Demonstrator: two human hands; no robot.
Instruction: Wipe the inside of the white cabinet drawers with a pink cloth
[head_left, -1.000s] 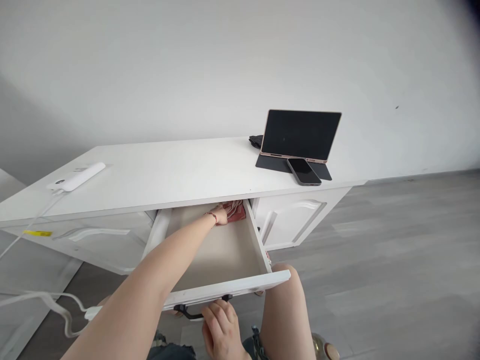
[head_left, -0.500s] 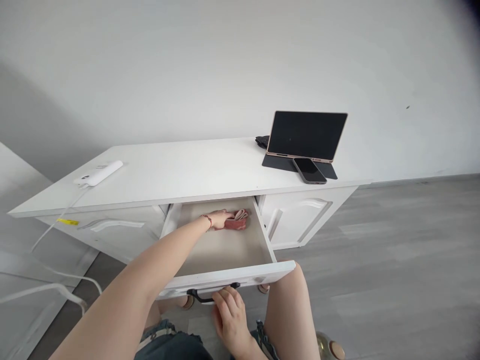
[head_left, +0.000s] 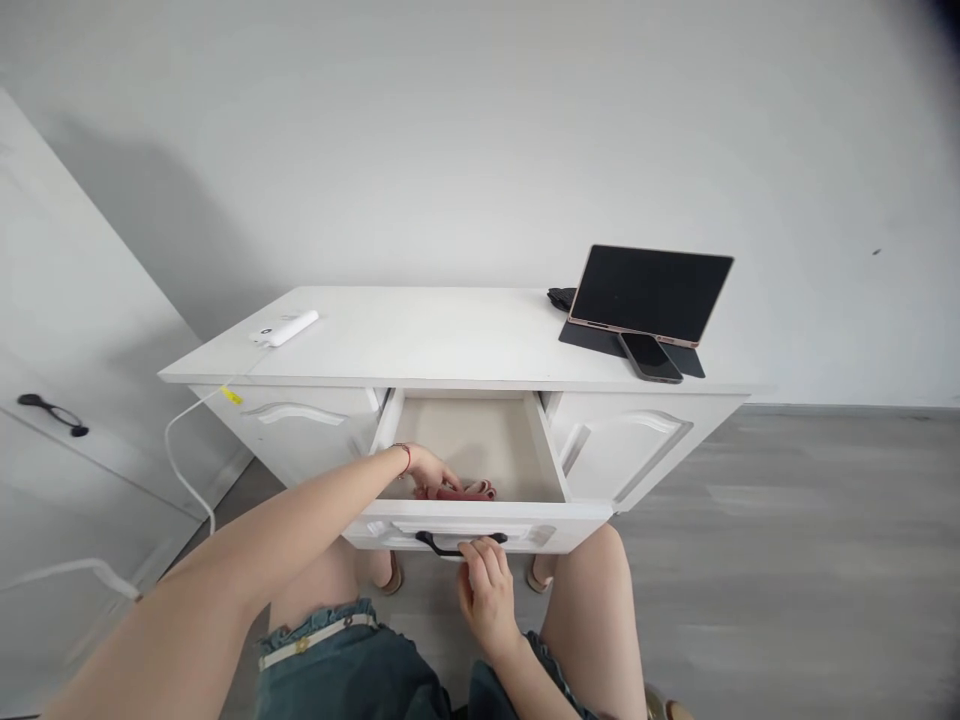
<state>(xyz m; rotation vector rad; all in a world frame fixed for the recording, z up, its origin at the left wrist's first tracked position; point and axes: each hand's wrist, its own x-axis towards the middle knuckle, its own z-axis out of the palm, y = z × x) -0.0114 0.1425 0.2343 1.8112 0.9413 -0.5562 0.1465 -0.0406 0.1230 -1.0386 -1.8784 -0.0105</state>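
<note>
My left hand point(head_left: 435, 470) reaches into the pulled-out drawer point(head_left: 510, 440), its fingers closed on a folded red and pink cloth point(head_left: 472, 493). The cloth lies low behind the drawer front, which hides part of it. Curled over the right part of the black drawer handle point(head_left: 442, 547), my right hand point(head_left: 486, 590) holds the drawer from the front. A bracelet circles my left wrist.
On the white desk top point(head_left: 420, 340) stand a tablet point(head_left: 652, 292) on a dark cover and, against it, a phone point(head_left: 650, 358). A black item point(head_left: 561, 298) lies behind the tablet. A white device point(head_left: 286, 328) with a cable point(head_left: 171, 450) rests on the left.
My left hand and the cloth have shifted toward the drawer front. The view has turned slightly left. My right hand stays on the handle.
</note>
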